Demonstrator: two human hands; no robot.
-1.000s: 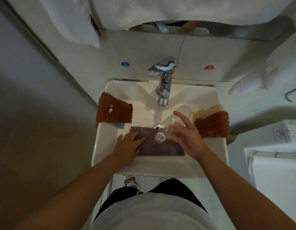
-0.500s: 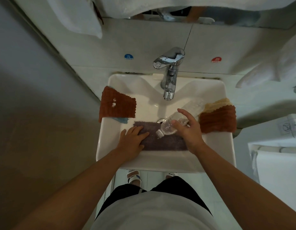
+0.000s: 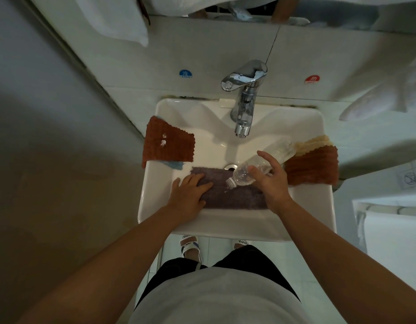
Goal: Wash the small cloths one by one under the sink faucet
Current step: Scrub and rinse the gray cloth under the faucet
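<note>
I am pressing my left hand [image 3: 190,195], fingers spread flat, on the purple cloth [image 3: 235,195] lying in the sink [image 3: 249,223]; my right hand [image 3: 271,181] is gripping a tilted plastic bottle [image 3: 260,163].

A grey-purple cloth [image 3: 235,190] is lying flat in the sink [image 3: 314,206] basin by its front edge. A rust cloth [image 3: 168,146] is draping over the left rim. Another rust cloth [image 3: 312,167] is covering a cream one [image 3: 313,142] on the right rim. The faucet [image 3: 244,94] is standing at the back edge.
</note>
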